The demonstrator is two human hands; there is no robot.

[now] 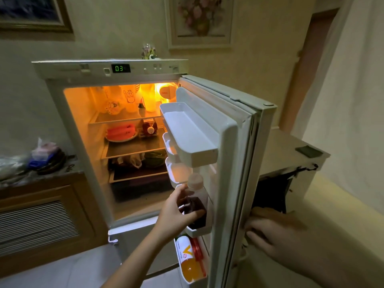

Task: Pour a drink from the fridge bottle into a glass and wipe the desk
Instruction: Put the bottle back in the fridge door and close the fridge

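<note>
A white fridge stands open, its door swung toward me. In a lower door shelf stands a clear bottle with a pale cap and dark drink in its lower half. My left hand is wrapped around the bottle's dark lower part, thumb in front. My right hand grips the outer edge of the door, fingers curled around it. No glass is in view.
An orange-and-white bottle lies in the bottom door shelf. Inside are a plate of watermelon, bottles and jars. A cluttered counter over a wooden cabinet is at the left, a white box-like cabinet at the right.
</note>
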